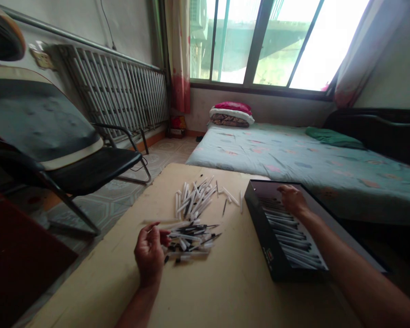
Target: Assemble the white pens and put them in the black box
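My left hand [149,253] is at the left edge of a pile of loose pen parts [191,239], palm turned inward. Its fingers are loosely curled and apart, with nothing plainly held. The pile mixes clear barrels, black caps and thin dark refills. Beyond it lies a second heap of white pen tubes [194,200]. On the right, my right hand [294,199] reaches over an open black box [259,232]. Its fingers are bent together above the far end of a row of pens [294,237] lying side by side inside. Whatever those fingers hold is hidden.
Everything stands on a cream table [225,291]. A bed [259,146] with folded bedding [231,114] adjoins its far side. To the left is a black folding chair [92,168] before a metal rail frame [119,86]. The box's opened lid [345,228] extends right.
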### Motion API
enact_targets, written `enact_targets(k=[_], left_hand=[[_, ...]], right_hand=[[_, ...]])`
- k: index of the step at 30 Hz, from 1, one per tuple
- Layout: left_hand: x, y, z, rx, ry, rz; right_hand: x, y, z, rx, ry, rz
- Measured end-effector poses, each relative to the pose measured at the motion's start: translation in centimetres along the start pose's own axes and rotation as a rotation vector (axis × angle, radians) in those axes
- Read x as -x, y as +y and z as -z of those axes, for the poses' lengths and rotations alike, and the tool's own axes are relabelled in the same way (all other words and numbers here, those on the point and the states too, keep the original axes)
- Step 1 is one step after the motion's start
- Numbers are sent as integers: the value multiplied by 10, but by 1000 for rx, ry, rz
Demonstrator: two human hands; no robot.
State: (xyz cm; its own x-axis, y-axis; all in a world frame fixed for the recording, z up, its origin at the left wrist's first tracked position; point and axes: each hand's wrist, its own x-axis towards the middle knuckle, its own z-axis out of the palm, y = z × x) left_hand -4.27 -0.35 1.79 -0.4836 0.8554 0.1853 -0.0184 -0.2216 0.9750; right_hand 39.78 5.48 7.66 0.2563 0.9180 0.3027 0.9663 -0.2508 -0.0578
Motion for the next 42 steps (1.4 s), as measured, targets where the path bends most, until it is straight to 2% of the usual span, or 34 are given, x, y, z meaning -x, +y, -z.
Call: enact_targets(k=[3,5,6,8,10,12,15,17,19,23,28,34,39,42], left_hand=[[0,1,0,3,5,0],[0,1,0,-3,6,-1],[0,1,0,-4,7,-3],[0,1,1,1,8,-3],[-1,1,2,10,13,1],[-1,1,3,14,20,7],[-2,2,3,15,26,16],[-2,2,3,15,23,19],[-2,2,3,11,22,24],[-3,0,3,10,15,28],[-3,-1,4,9,15,33],[-2,1,4,10,15,37],[-1,2,3,7,1,40],[0,-2,3,-60,-19,-9]], right_hand=[[17,-28,34,-82,148,33],[42,-59,56,-273,300,125],[58,-77,65,-369,331,177],[94,-113,70,-526,307,257],[127,-144,60,-643,172,314],[152,-167,35,-727,14,319],[168,-190,-6,-767,-102,288],[164,-201,-24,-744,-89,274],[151,-211,-34,-674,-48,260],[109,-228,-40,-488,-43,267],[72,-243,-50,-414,-113,378],[67,-241,-54,-281,-160,464],[72,-229,-48,-189,-146,471],[75,-220,-40,-148,-107,441]])
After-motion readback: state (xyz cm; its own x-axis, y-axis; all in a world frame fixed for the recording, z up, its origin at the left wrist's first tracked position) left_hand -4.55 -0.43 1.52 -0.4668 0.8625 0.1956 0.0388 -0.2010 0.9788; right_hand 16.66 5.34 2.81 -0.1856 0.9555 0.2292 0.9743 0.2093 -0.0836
